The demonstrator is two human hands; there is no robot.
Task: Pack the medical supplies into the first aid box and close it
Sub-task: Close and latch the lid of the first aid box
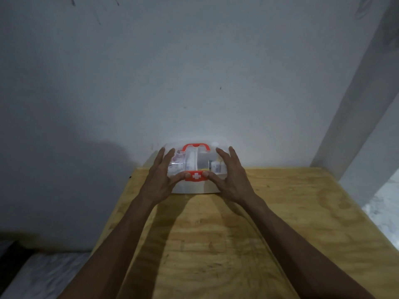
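Note:
A clear plastic first aid box (195,187) stands at the far edge of the wooden table, against the wall. Its transparent lid is down, with an orange handle (196,146) on top and an orange front latch (196,176) marked with a white cross. Through the lid I see medical supplies (216,167): small bottles on the right, packets on the left. My left hand (160,180) lies on the lid's left side, thumb pressing the latch. My right hand (232,180) lies on the right side, thumb on the latch too.
The plywood table (269,223) stretches from the box toward me. A grey wall (194,72) rises right behind the box. A white pillar (356,115) stands at the right, and the floor (43,275) shows at the lower left.

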